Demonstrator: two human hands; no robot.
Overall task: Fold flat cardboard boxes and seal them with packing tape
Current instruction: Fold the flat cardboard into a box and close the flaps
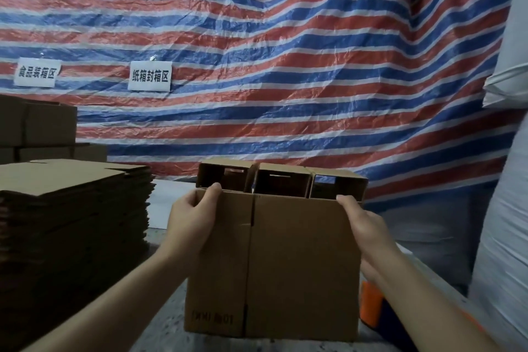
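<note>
We held the opened cardboard box (300,260) upright on the table (171,331). Our left hand (190,217) gripped its left top corner, thumb hooked over the rim. Our right hand (363,226) clasped the right edge, fingers hidden behind.

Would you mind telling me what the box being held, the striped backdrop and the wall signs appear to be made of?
The box looks like plain brown corrugated cardboard, matte, with creased flaps and printed ink. The striped backdrop seems to be woven plastic tarpaulin: it is glossy, wrinkled and catches the light. The signs look like white paper, possibly under clear film; that is uncertain.
</note>
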